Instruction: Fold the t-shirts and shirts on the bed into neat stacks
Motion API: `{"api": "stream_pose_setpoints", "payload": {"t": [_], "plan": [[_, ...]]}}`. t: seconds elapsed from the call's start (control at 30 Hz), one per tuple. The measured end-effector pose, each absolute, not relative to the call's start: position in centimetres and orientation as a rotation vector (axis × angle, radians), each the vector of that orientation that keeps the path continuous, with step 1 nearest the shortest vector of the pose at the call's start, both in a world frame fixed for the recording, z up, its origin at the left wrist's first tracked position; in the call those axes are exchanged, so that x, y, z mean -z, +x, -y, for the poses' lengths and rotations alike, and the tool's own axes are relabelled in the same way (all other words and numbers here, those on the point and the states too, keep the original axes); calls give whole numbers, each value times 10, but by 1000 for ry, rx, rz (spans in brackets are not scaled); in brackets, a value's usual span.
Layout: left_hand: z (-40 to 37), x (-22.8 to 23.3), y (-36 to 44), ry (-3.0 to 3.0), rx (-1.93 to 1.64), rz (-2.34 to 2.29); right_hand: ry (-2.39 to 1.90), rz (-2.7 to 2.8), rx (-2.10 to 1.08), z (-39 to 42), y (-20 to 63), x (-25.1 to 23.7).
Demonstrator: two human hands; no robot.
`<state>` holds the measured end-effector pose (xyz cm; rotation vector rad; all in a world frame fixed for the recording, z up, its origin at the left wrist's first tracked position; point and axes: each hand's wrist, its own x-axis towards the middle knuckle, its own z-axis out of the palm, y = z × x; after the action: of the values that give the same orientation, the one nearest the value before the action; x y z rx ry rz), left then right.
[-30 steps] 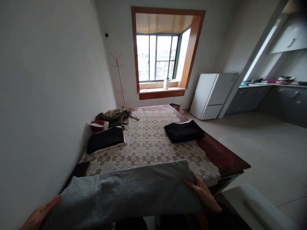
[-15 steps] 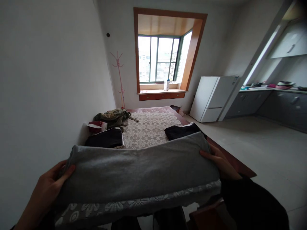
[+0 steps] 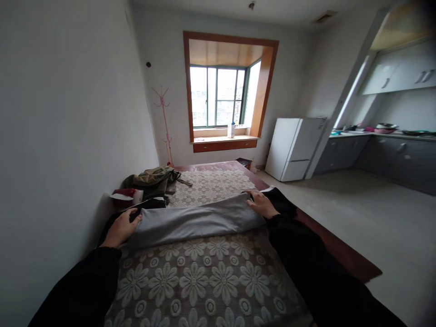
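The surface [image 3: 211, 281], a long dark wooden table, runs from the camera toward the window, left edge against the wall, and a lace flower-pattern cloth [image 3: 204, 272] covers most of it. Across its middle lies the grey garment [image 3: 195, 220], folded into a long flat band, lying crosswise and resting fully on the cloth. Judging by that, the folding looks well along: long narrow shape made, garment laid down, but still full width, so a further fold or two and stacking seem left. The left hand [image 3: 121, 229] presses on the band's left end, fingers curled over the edge; the right hand [image 3: 261, 204] lies flat on the right end, fingers spread. Both hands are well apart, one per end, pressing rather than clamping. Black sleeves cover both forearms. Around: a folded black garment [image 3: 284, 202] just behind the right hand, partly hidden by it; another dark folded piece [image 3: 150, 204] just beyond the left end, touching or nearly so, cannot tell. Farther back left an olive-green heap of clothes [image 3: 151, 178] and a red-and-white item [image 3: 124, 196] by the wall. These crowd the far half, so there is little room to push the band forward; the near half shows only cloth. Beyond: white fridge [image 3: 293, 147], bay window [image 3: 221, 95], pink coat stand [image 3: 164, 122], kitchen counter [image 3: 384, 134] at right.
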<state>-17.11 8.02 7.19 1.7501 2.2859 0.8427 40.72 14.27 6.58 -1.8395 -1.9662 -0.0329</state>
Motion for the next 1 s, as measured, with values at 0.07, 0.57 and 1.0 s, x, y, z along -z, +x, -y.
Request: {"api": "stream_pose_setpoints", "payload": {"t": [0.07,0.57,1.0], "plan": [[-96,-64,-168,1774,-807,-2306,-1875,1976,22,-155,397,-58],[-108,-21,-157,1820,-1013,-2327,-1894,1864,115,-174,400,-5],[-105,-22,-154,1732,-1177,-2289,-1783,1645,76,-175,403,-4]]}}
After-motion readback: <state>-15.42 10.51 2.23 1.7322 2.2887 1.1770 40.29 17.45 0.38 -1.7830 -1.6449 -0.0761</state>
